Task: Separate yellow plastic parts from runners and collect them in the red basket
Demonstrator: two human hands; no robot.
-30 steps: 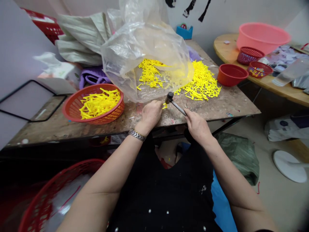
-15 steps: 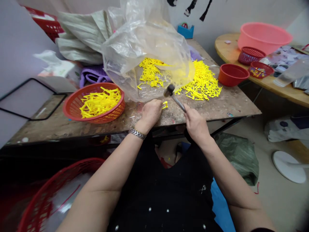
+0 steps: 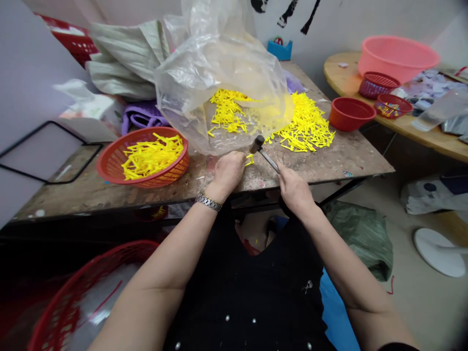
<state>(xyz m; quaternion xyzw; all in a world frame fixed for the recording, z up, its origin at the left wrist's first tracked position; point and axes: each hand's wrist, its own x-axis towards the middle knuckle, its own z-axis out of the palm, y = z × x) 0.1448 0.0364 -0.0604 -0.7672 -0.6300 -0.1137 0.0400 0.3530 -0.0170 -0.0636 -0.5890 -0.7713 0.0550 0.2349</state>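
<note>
My left hand (image 3: 229, 170) rests on the worn wooden table (image 3: 351, 161), its fingers closed on a small yellow plastic piece (image 3: 249, 160) that pokes out at the fingertips. My right hand (image 3: 295, 189) is wrapped round the handle of a hammer (image 3: 268, 158). The hammer's dark head hangs just above and to the right of the yellow piece. Beyond it lies a heap of similar yellow pieces (image 3: 305, 126), part of it inside a clear plastic bag (image 3: 179, 92). An orange-red basket (image 3: 157, 179) of yellow pieces stands left of my left hand.
A red bowl (image 3: 351, 116) stands at the table's right edge. On the round table (image 3: 340, 73) beyond are a pink basin (image 3: 398, 56) and small red baskets. A black wire frame (image 3: 47, 181) and a tissue pack (image 3: 87, 109) are at the left. Below is a large red basket (image 3: 58, 302).
The hammer head has dropped slightly toward the yellow piece, and my right hand is a little lower. My left hand has stayed in place.
</note>
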